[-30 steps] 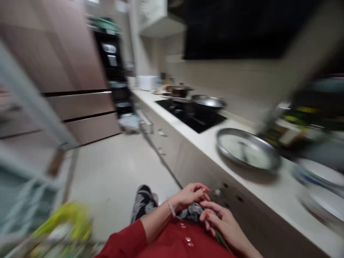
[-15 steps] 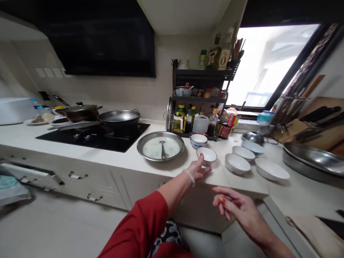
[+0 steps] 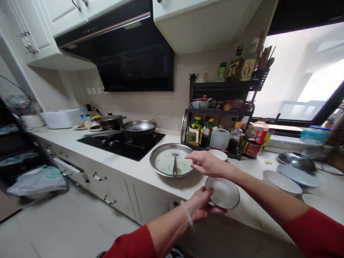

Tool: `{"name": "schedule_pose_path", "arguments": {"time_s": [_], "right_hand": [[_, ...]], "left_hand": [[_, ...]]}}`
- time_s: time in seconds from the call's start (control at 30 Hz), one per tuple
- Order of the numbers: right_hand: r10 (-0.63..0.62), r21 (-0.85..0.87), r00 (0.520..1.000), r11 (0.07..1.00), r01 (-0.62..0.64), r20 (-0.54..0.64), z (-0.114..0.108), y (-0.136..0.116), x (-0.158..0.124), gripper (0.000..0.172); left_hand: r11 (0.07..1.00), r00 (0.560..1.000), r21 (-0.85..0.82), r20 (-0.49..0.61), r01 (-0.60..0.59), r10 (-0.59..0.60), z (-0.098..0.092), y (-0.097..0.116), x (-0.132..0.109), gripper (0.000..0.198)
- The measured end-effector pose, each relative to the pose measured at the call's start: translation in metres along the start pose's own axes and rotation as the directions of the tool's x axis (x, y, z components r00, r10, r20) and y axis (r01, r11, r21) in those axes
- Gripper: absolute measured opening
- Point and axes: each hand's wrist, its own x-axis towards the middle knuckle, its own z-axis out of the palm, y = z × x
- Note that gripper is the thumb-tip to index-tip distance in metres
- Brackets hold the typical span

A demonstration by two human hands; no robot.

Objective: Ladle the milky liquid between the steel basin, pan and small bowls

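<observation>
My left hand [image 3: 201,205] is closed on a small white bowl [image 3: 223,192] with a dark rim, thumb on its edge and fingers beneath, tilted toward me at the counter's front. My right hand [image 3: 205,163] reaches across above it, fingers apart and holding nothing, near the right rim of a wide steel basin [image 3: 153,162]. Pale liquid with green bits fills the basin, and a ladle [image 3: 175,167] lies in it, its dark handle toward me. Behind my right hand, another white bowl [image 3: 218,154] is partly hidden.
On the right of the counter stand several bowls [image 3: 282,182] and a dark metal bowl [image 3: 297,163]. A black rack [image 3: 221,111] with bottles rises behind. To the left, a wide pan [image 3: 138,128] and a lidded pot [image 3: 110,122] sit at the black stove [image 3: 131,147].
My left hand has lifted the small bowl off the counter and brought it nearer. My right hand has moved left and forward to the basin. The view has turned left.
</observation>
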Motion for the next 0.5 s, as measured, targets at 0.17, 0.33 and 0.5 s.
{"name": "schedule_pose_path", "arguments": {"time_s": [0.17,0.33,0.5], "right_hand": [[-0.091,-0.061,0.932,0.991,0.120,0.351,0.035,0.007,0.056,0.048],[-0.130,-0.085,0.859,0.977,0.197,0.495,0.062,0.000,0.066,0.047],[-0.214,-0.203,0.947,0.943,0.265,0.241,0.082,0.003,0.044,0.019]], "left_hand": [[0.993,0.999,-0.112,0.026,0.026,-0.023,-0.064,0.001,-0.080,0.063],[0.979,0.987,-0.196,-0.161,-0.056,0.024,-0.123,0.011,-0.132,0.073],[0.953,0.919,-0.251,-0.390,-0.167,0.059,-0.157,0.030,-0.170,0.083]]}}
